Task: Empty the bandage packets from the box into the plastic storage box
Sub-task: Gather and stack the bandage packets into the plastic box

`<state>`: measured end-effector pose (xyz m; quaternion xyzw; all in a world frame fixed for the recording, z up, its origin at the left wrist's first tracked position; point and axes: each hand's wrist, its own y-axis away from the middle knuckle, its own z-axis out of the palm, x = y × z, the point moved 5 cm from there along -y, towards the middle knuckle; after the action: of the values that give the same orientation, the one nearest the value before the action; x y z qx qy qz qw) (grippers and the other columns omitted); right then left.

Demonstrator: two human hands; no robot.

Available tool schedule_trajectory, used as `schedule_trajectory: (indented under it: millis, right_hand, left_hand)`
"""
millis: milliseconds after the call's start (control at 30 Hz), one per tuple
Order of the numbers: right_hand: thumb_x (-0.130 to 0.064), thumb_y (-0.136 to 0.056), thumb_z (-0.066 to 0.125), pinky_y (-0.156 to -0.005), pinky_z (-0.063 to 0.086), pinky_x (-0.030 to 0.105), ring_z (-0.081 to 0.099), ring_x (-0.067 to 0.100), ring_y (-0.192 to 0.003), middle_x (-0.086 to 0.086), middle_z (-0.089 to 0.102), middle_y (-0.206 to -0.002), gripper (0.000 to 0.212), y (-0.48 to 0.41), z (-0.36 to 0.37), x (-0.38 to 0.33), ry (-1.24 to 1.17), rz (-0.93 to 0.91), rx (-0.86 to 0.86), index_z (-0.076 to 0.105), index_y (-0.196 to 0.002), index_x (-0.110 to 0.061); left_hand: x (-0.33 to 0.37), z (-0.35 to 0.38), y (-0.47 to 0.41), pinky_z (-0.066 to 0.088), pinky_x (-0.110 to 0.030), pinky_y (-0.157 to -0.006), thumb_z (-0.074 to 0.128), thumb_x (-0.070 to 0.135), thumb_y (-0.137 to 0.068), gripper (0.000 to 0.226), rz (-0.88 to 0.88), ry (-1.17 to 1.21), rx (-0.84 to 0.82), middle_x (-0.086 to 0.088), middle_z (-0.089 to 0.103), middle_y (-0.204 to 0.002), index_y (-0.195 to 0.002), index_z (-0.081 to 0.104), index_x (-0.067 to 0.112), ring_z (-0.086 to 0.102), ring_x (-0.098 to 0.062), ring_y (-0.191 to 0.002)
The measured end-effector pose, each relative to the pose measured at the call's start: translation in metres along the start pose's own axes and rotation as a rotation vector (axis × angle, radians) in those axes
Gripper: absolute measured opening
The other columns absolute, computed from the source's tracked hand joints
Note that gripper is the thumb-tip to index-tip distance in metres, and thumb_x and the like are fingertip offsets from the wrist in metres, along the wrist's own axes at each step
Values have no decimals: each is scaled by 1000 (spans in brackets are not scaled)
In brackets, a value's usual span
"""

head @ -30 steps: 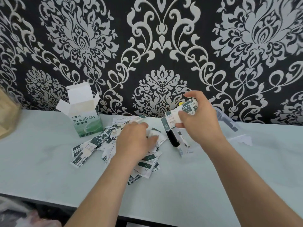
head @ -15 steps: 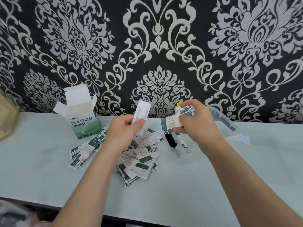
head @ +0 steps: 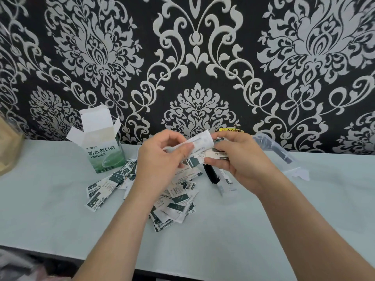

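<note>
The green and white bandage box [head: 101, 151] stands upright with its flaps open at the back left of the table. Several bandage packets [head: 176, 201] lie scattered in a loose pile in front of me. My left hand [head: 160, 161] pinches one white packet [head: 199, 139] and holds it against the small stack of packets [head: 216, 155] gripped in my right hand [head: 241, 161]. Both hands hover above the pile. The clear plastic storage box [head: 274, 147] sits behind my right hand, mostly hidden by it.
A pale table [head: 50, 209] runs along a black and silver patterned wall. A brown object [head: 8, 151] shows at the far left edge. A black-handled item [head: 211, 175] lies under my right hand, beside the clear box.
My left hand lifted one packet from the pile and carried it right to the stack in my right hand. The right hand stayed roughly in place.
</note>
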<state>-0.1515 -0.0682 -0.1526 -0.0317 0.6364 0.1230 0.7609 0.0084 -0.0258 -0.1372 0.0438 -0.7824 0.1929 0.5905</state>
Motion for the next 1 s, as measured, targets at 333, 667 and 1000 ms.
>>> schedule_trajectory:
  millis: [333, 667, 1000]
  right_hand:
    - [-8, -93, 60, -66, 59, 24, 71, 23, -85, 23, 68, -107, 21, -1, -10, -1, -114, 13, 16, 66, -101, 10]
    - [10, -87, 61, -66, 59, 21, 72, 22, -87, 17, 63, -116, 22, -4, -24, -2, 17, -89, 178, 65, -105, -3]
    - [9, -88, 60, -65, 59, 20, 71, 19, -83, 14, 68, -102, 19, -4, -28, -3, 20, -81, 195, 66, -100, -5]
  left_hand:
    - [-2, 18, 4, 49, -14, -88, 71, -4, -80, 22, 410, -227, -83, 9, 72, -102, -84, 79, 16, 66, -1, -96]
    - [-63, 24, -12, 46, -37, -91, 64, 51, -84, 41, -104, -1043, -373, 1, 59, -119, -115, 65, 23, 50, -22, -112]
    - [-50, 6, -19, 51, -32, -74, 82, 30, -74, 31, -187, -593, -155, 14, 64, -99, -100, 65, 33, 63, -14, -86]
